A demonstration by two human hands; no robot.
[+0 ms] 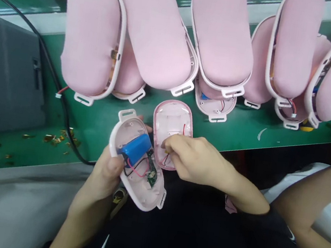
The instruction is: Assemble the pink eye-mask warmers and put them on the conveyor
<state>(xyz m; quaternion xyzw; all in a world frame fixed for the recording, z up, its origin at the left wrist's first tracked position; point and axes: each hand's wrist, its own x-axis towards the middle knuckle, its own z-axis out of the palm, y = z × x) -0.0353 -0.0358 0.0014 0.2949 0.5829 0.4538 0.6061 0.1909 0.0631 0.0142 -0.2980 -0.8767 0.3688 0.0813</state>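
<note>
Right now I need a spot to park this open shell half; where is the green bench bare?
Bare green mat lies right of the open pink shell half, below the padded pink units. Left, by the black cable, gold scraps litter it. The back row is crowded.

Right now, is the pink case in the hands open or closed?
Open. The left hand holds one shell with its blue battery and circuit board exposed; the right hand holds the other half beside it.

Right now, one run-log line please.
left hand: holds open shell with blue battery | right hand: fingers in second shell
</note>
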